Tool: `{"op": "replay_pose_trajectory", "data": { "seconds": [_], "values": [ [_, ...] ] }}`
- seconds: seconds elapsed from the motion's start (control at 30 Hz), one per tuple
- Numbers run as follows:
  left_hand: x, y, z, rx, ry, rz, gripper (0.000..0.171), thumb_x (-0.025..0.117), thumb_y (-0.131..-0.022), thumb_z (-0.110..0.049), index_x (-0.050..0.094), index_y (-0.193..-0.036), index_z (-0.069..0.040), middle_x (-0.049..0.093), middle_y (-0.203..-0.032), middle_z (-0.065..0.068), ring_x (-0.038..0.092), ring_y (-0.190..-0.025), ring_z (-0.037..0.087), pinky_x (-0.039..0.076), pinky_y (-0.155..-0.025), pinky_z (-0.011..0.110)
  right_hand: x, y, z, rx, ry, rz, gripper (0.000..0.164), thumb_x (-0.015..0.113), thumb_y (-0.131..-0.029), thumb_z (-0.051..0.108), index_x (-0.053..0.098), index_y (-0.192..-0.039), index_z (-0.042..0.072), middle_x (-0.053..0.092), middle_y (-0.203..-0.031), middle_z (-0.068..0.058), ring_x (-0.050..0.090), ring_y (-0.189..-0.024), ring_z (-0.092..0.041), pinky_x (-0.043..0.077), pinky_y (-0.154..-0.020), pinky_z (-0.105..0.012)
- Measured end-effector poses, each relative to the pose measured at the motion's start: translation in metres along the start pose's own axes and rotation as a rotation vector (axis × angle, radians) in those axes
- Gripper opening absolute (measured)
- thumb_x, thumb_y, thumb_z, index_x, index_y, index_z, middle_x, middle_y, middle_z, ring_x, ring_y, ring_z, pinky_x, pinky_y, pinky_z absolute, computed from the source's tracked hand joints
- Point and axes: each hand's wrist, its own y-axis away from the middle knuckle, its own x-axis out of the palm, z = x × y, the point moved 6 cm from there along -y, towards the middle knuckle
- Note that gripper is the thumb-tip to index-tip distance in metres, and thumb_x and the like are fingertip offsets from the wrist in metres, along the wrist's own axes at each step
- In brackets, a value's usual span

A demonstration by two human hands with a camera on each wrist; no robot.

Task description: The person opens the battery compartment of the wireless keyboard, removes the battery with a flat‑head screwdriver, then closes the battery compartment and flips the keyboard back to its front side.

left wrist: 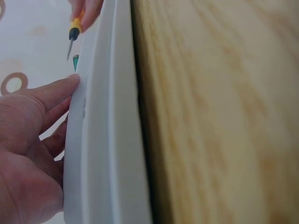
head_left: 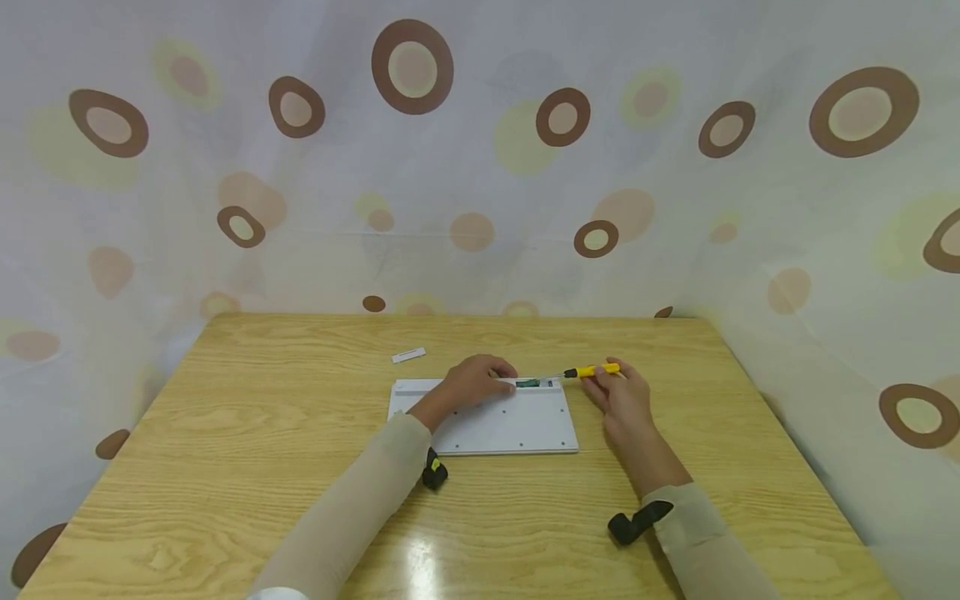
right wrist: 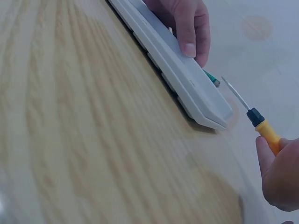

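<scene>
A white keyboard [head_left: 525, 423] lies face down on the table, with the battery slot along its far edge uncovered. A green battery [right wrist: 212, 78] pokes up at an angle out of that slot. My left hand [head_left: 474, 382] holds the keyboard's raised far ridge, thumb on top and fingers over the back, just left of the battery. In my right hand [head_left: 627, 403] is a yellow-handled screwdriver [head_left: 597, 371], gripped by its handle. Its metal shaft points left, and in the right wrist view the tip sits close to the battery's raised end, with a small gap.
A small white battery cover [head_left: 408, 356] lies on the wooden table [head_left: 247, 450] behind the keyboard's left end. A patterned curtain [head_left: 480, 183] hangs behind the table and at its sides. Black wrist cameras [head_left: 637, 522] are strapped at both sleeves.
</scene>
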Motion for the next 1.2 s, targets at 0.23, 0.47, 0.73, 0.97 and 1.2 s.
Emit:
{"op": "replay_pose_trajectory", "data": {
  "seconds": [0.23, 0.47, 0.73, 0.97, 1.2],
  "values": [
    [0.0, 0.001, -0.001, -0.005, 0.008, 0.004, 0.027, 0.071, -0.094, -0.033, 0.073, -0.119, -0.023, 0.069, -0.116, -0.005, 0.061, -0.103, 0.016, 0.047, -0.093, 0.042, -0.004, 0.002, 0.014, -0.101, 0.072, -0.013, 0.058, 0.05, -0.104, 0.005, 0.026, -0.157, 0.007, 0.038, -0.153, -0.019, 0.065, -0.109, -0.011, 0.049, -0.101, -0.026],
    [-0.002, 0.002, -0.001, -0.003, 0.018, 0.015, 0.027, 0.07, -0.095, -0.034, 0.072, -0.12, -0.024, 0.068, -0.117, -0.005, 0.062, -0.105, 0.016, 0.048, -0.093, 0.041, -0.002, 0.006, 0.021, -0.239, 0.191, -0.001, 0.055, 0.052, -0.104, 0.006, 0.029, -0.154, 0.003, 0.043, -0.145, -0.022, 0.065, -0.108, -0.011, 0.05, -0.099, -0.026],
    [-0.002, 0.004, -0.003, 0.005, 0.019, 0.018, 0.027, 0.07, -0.095, -0.033, 0.072, -0.12, -0.022, 0.068, -0.118, -0.003, 0.062, -0.106, 0.017, 0.048, -0.094, 0.042, 0.007, 0.015, 0.026, -0.382, 0.286, -0.005, 0.046, 0.058, -0.102, 0.006, 0.041, -0.144, 0.003, 0.054, -0.128, -0.021, 0.066, -0.104, -0.012, 0.054, -0.091, -0.023],
    [-0.003, 0.004, -0.003, 0.002, 0.025, 0.016, 0.027, 0.07, -0.095, -0.032, 0.072, -0.12, -0.022, 0.068, -0.117, -0.003, 0.062, -0.106, 0.017, 0.048, -0.093, 0.042, 0.017, 0.022, 0.029, -0.463, 0.402, 0.0, 0.043, 0.06, -0.101, 0.01, 0.044, -0.14, 0.002, 0.057, -0.124, -0.019, 0.063, -0.107, -0.015, 0.054, -0.091, -0.023],
    [-0.003, 0.004, -0.003, -0.004, 0.023, 0.025, 0.027, 0.07, -0.095, -0.033, 0.072, -0.12, -0.022, 0.068, -0.117, -0.004, 0.062, -0.106, 0.016, 0.048, -0.094, 0.042, 0.019, 0.03, 0.038, -0.522, 0.751, -0.009, 0.042, 0.063, -0.101, 0.019, 0.049, -0.136, 0.001, 0.06, -0.126, -0.019, 0.062, -0.109, -0.025, 0.054, -0.083, -0.017]
  ]
}}
